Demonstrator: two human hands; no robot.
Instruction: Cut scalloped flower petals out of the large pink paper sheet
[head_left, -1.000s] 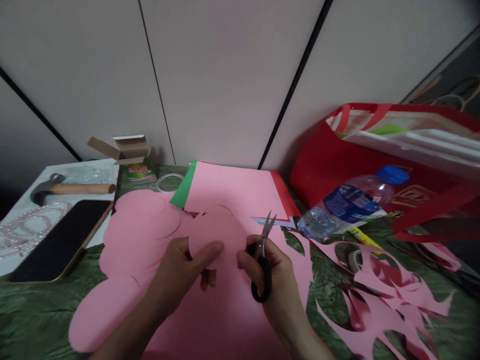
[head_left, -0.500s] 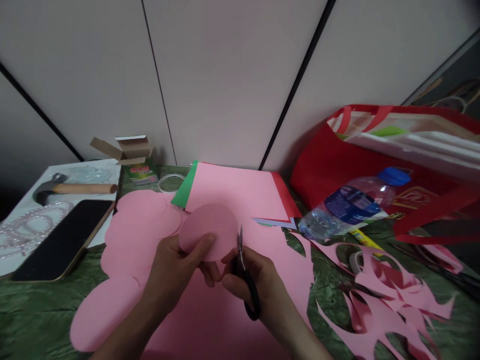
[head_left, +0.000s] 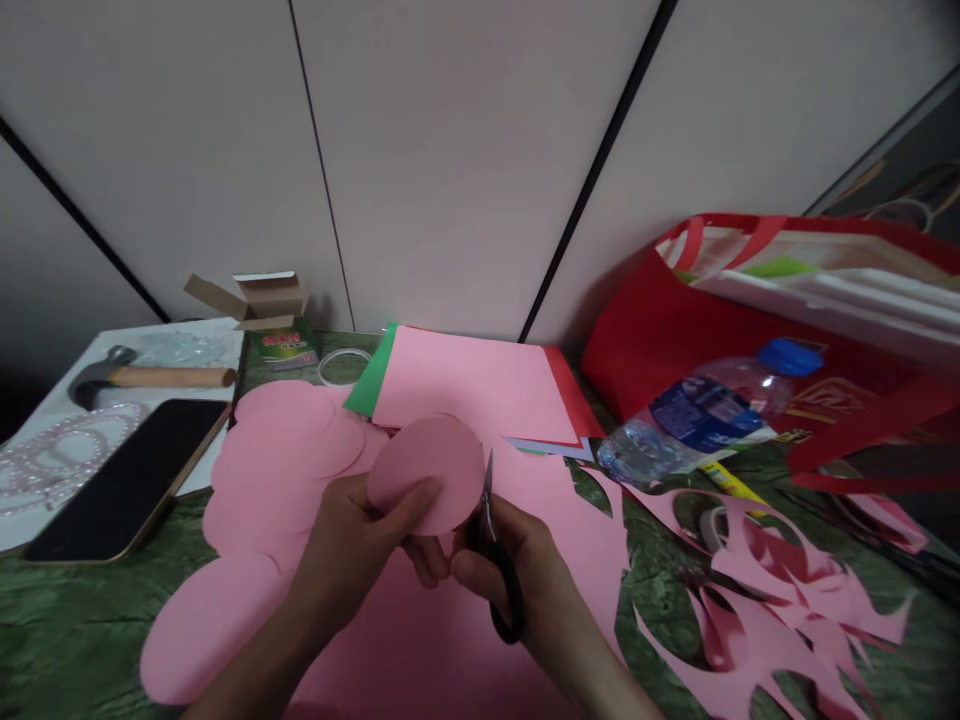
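Note:
A pink paper circle [head_left: 431, 460] is pinched by my left hand [head_left: 367, 545], thumb on top and fingers beneath. My right hand [head_left: 517, 560] grips black-handled scissors [head_left: 504, 590], their blades pointing up at the circle's right edge. Whether the blades touch the paper I cannot tell. Below both hands lies a large pink paper sheet [head_left: 450, 650] with cut-out edges on its right. Several pink paper circles [head_left: 277, 450] overlap on the left, and another pink circle [head_left: 206, 625] lies nearer to me.
Pink paper scraps [head_left: 780, 600] are heaped at right beside a tilted water bottle [head_left: 697, 410] and a red bag [head_left: 637, 330]. Coloured paper sheets [head_left: 472, 380] lie at the back. At left are a phone [head_left: 127, 480], a hammer [head_left: 165, 377], bead strings [head_left: 67, 455] and an open box [head_left: 285, 340].
The paper circle has shifted slightly right and down and turned a little in my left hand. The scissors have moved slightly right, still at its right edge.

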